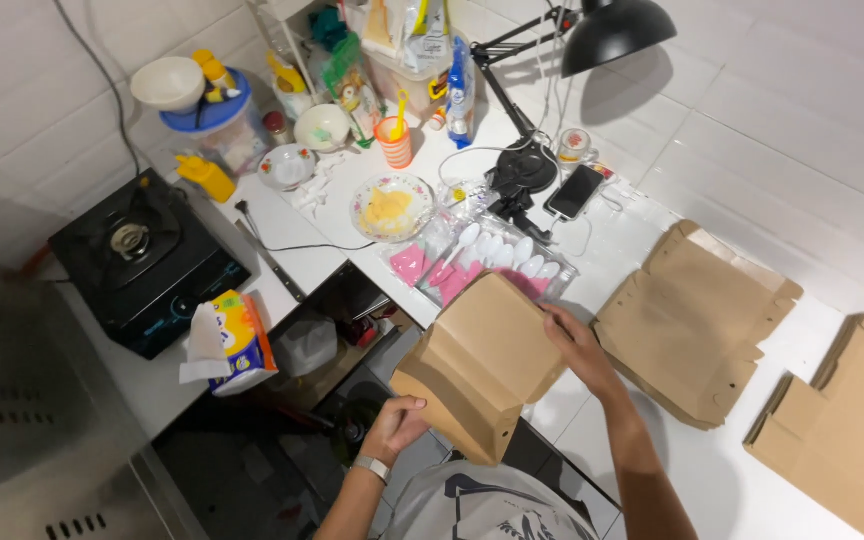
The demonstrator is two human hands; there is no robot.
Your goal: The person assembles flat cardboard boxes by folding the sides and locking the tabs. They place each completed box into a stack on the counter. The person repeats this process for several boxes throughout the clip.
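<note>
Head view, left to right: black gas stove (142,262) on the white counter (652,470); tissue pack (237,342) at the counter edge; plate of yellow food (392,208); tray of white plastic spoons (497,255); black desk lamp (612,30); flat brown cardboard box blanks (697,320) stacked at right. Left hand (397,425) closed on the lower corner of a half-folded cardboard box (477,365), held above the counter edge. Right hand (577,340) pinches its upper side flap. Folding goes best, likely, with creases pressed squarely and tabs aligned before locking.
</note>
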